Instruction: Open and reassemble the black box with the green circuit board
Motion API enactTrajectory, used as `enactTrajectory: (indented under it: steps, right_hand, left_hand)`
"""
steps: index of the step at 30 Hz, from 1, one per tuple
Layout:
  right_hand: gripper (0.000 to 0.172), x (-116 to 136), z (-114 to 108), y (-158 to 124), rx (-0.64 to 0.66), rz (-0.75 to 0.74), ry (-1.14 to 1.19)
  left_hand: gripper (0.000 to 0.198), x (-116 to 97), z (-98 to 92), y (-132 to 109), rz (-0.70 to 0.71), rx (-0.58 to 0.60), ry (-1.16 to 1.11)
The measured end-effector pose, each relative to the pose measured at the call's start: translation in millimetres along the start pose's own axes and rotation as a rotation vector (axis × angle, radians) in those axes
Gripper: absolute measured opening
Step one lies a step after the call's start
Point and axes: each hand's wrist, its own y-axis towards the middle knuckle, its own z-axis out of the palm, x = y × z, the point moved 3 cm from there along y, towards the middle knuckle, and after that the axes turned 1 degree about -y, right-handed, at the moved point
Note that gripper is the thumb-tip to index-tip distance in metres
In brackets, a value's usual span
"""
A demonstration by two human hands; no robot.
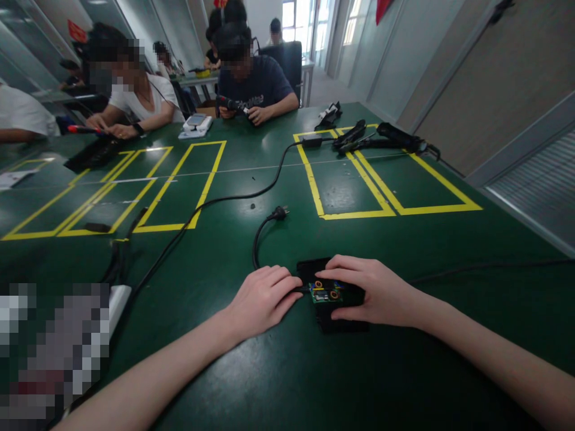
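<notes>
A small opened black power adapter (335,294) lies on the green table (404,239) close in front of me, its green circuit board (324,293) with copper coils showing. My right hand (372,290) is curled over the adapter, gripping its right side. My left hand (265,296) rests on the table at the adapter's left end, fingers bent and pinching the black cable (257,239) where it enters the case. The cable loops away to a plug (280,212).
Yellow tape rectangles (359,179) mark the table. A long black cord (233,197) runs to another adapter (312,141). Black tools (395,136) lie far right. A white power strip (117,299) is at left. Two people (251,84) work across the table.
</notes>
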Motion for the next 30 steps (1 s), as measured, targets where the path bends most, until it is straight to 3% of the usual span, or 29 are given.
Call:
enactTrajectory:
  steps: [7, 21, 30]
  right_hand:
    - [0.068, 1, 3, 0, -0.040, 0.001, -0.015]
    - [0.034, 5, 9, 5, -0.189, -0.053, -0.101]
    - [0.030, 7, 2, 6, -0.229, -0.015, -0.094]
  left_hand:
    - [0.024, 1, 1.6, -1, -0.047, 0.024, 0.000]
    - [0.019, 2, 1.9, 0, -0.080, 0.045, 0.006]
    - [0.014, 2, 1.9, 0, -0.078, 0.036, 0.005]
